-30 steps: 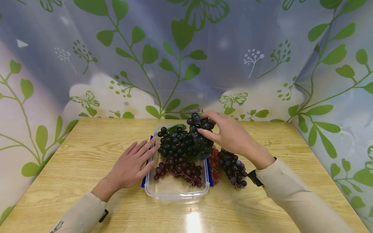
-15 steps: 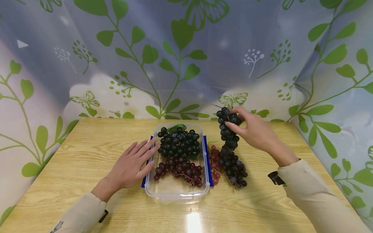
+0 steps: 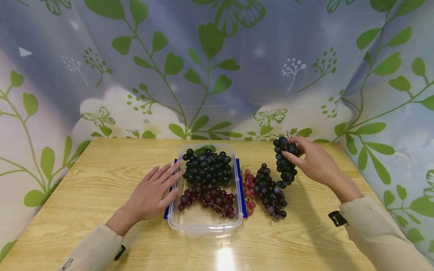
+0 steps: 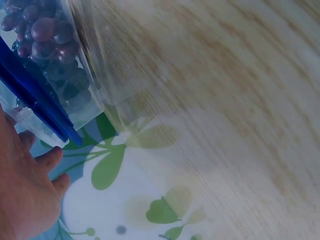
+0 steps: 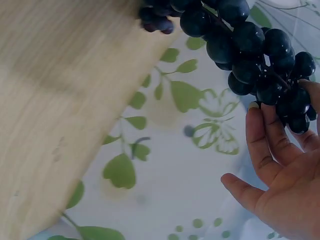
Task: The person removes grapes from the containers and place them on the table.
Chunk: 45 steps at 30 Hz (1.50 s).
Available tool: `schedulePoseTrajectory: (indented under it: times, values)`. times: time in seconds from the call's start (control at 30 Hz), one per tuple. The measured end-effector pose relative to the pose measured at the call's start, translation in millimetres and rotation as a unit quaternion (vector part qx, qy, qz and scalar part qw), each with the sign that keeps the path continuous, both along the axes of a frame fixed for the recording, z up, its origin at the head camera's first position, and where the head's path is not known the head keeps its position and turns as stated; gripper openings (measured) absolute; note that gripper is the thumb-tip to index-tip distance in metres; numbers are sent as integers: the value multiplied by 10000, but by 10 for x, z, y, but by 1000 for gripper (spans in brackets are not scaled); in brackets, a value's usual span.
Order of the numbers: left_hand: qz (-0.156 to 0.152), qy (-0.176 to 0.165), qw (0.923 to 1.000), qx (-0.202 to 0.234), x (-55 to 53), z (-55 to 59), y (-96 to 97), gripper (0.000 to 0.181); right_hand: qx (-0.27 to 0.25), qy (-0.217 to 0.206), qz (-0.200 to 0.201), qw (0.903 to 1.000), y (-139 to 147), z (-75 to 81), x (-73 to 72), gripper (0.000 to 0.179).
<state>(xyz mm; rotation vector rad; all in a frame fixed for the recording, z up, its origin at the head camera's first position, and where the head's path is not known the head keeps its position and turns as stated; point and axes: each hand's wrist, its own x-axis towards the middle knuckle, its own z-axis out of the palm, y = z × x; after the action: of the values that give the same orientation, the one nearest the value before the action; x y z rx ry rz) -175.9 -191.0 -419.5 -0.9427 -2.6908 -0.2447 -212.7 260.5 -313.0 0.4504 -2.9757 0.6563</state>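
The right hand (image 3: 317, 162) pinches a long bunch of round, blue-black grapes (image 3: 285, 165) near its upper end, thumb on one side and fingers on the other; that grip probably lets the bunch hang by its own weight, above the right part of the table and just beside the other loose fruit, though whether its lowest grapes touch the wood I cannot tell. The left hand (image 3: 150, 195) lies with fingers straight and slightly apart, thumb set away from them, fingertips at the left rim of a clear, rectangular plastic box with blue side flaps (image 3: 205, 228); it seems to steady the box rather than grip it. Inside, a full bunch of glossy black grapes with a green leaf (image 3: 208, 168) fills the far part and a smaller bunch of dark red grapes (image 3: 211, 198) lies nearer the person, an arrangement that leaves bare plastic at the near end; just outside the right flap lie a slim bunch of bright red grapes (image 3: 249, 192) and, against it, a bunch of dark purple grapes (image 3: 271, 194). The surface is a pale yellow, wood-grained table (image 3: 105, 169), glossy enough to mirror a light near the front; behind and at both sides hangs a blue-grey and white fabric curtain printed with green leaves and butterflies (image 3: 251, 71).
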Motion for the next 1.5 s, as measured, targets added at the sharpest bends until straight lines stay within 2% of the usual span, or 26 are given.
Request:
schedulePoseTrajectory:
  times: [0.23,0.4,0.77,1.23,1.5]
  values:
    - [4,-34,10000,70,7,-23,-17,55,138,-233,-47,9996,159,-188,45,57]
    - [37,-88,9999,95,12,-16,-29,55,248,-620,35,9978,256,-306,55,59]
    - [57,-141,9998,160,23,-1,-25,54,-97,-1022,75,9947,278,-569,53,52]
    - [87,-223,9996,141,8,-17,7,55,105,-1346,-501,9896,161,-720,-84,56]
    - [53,-195,9996,198,4,-35,9,57,222,-1711,-564,9834,86,-780,-121,61]
